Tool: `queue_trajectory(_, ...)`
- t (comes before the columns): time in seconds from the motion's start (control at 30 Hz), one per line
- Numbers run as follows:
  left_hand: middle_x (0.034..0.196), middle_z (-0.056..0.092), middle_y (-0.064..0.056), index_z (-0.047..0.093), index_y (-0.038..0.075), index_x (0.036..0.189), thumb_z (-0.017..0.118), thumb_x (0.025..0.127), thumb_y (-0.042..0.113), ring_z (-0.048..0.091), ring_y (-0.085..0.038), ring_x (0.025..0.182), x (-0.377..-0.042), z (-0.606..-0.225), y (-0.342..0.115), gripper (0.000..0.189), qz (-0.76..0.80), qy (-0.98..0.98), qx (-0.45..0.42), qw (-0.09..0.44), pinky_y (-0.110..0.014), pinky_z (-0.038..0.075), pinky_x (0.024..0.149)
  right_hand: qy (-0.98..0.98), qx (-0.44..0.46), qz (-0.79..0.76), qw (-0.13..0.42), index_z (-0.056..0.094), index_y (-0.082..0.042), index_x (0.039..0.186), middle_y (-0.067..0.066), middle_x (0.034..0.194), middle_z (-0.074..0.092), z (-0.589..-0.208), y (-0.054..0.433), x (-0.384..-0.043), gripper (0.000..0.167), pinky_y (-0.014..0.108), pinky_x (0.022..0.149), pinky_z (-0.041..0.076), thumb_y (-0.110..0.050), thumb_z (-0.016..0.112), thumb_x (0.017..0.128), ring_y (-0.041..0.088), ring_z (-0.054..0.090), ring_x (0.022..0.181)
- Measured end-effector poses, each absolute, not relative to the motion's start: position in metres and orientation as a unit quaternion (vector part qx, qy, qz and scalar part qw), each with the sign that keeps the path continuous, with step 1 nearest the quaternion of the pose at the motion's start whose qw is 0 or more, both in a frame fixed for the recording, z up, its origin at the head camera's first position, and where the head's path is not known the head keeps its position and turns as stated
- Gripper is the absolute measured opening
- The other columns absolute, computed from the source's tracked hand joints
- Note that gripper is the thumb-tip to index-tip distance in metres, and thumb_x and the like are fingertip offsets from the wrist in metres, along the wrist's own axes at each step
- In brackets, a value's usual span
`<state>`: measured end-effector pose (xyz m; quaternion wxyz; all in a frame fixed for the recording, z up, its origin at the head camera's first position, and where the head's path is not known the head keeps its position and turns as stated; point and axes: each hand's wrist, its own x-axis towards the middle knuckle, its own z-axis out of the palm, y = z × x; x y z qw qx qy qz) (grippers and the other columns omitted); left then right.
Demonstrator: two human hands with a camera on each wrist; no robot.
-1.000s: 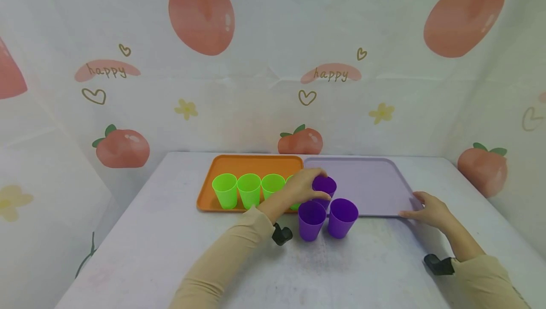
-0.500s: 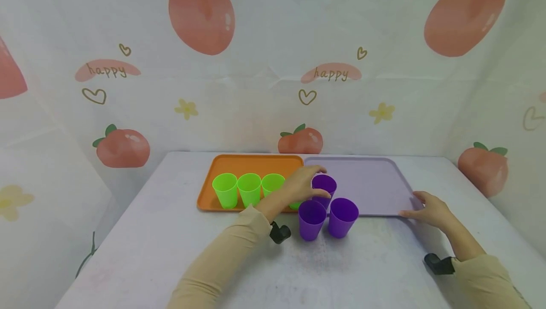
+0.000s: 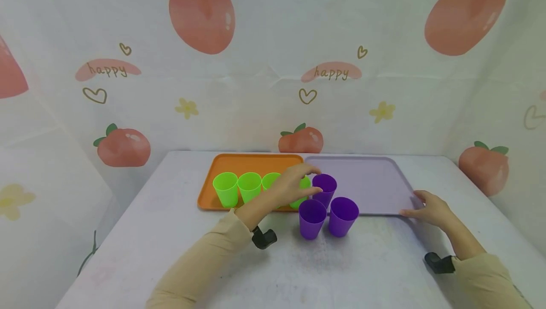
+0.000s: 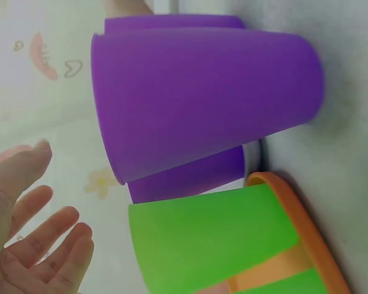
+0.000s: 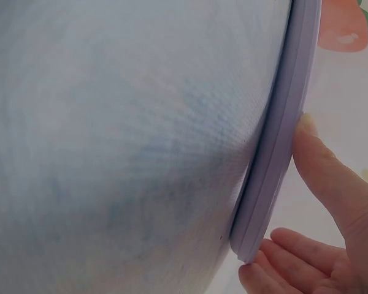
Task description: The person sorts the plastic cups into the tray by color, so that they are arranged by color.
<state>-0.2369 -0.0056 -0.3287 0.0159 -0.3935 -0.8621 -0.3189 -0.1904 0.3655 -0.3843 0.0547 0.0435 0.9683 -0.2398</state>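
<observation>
My left hand (image 3: 287,188) hovers over the right part of the orange tray (image 3: 256,163), thumb and fingers spread with nothing between them. Just beyond its fingertips stands a purple cup (image 3: 326,190) at the lilac tray's left front corner. Two more purple cups (image 3: 311,221) stand upright on the table in front. Several green cups (image 3: 225,190) line the orange tray's front; the hand and wrist partly cover some. With thumb at the front rim and fingers at the side, my right hand (image 3: 432,210) holds the front right corner of the lilac tray (image 3: 367,181).
Both trays lie side by side at the back of the white table (image 3: 341,276). A fruit-print cloth (image 3: 264,100) hangs right behind them. Black camera mounts (image 3: 265,239) sit on both wrists. A dark cord (image 3: 88,254) shows at the left.
My left hand has let go of the purple cup at the lilac tray and drawn back to the left. The cups and my right hand have stayed in place.
</observation>
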Motion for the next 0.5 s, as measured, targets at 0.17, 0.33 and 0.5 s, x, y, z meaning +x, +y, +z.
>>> queue_trajectory(0.17,0.116,0.065,-0.008,0.059,0.005,0.118,0.068,0.085,0.022,0.060,-0.023,0.108,-0.227,-0.332,-0.016,0.038,-0.335,-0.851,-0.404,0.009,-0.029,0.053,0.090,0.971,0.038,-0.232,0.047,0.028,0.025,0.129,0.048,0.129,0.031,-0.384,0.366,-0.191,0.096,0.066,0.095,0.036,-0.040,0.075,0.075,0.060,0.033,0.118)
queue_trajectory(0.33,0.113,0.064,-0.011,0.059,0.002,0.117,0.068,0.085,0.022,0.061,-0.026,0.105,-0.216,-0.334,-0.023,0.038,-0.336,-0.846,-0.413,0.007,-0.028,0.054,0.089,0.971,0.039,-0.231,0.050,0.027,0.024,0.130,0.048,0.129,0.031,-0.384,0.367,-0.192,0.097,0.066,0.095,0.036,-0.040,0.075,0.075,0.060,0.033,0.118)
queue_trajectory(0.5,0.111,0.065,-0.010,0.060,0.001,0.114,0.070,0.083,0.022,0.063,-0.025,0.101,-0.208,-0.339,-0.029,0.039,-0.336,-0.835,-0.435,0.023,-0.024,0.054,0.087,0.969,0.038,-0.238,0.050,0.027,0.024,0.130,0.048,0.129,0.031,-0.386,0.368,-0.191,0.102,0.067,0.095,0.036,-0.045,0.075,0.073,0.060,0.032,0.118)
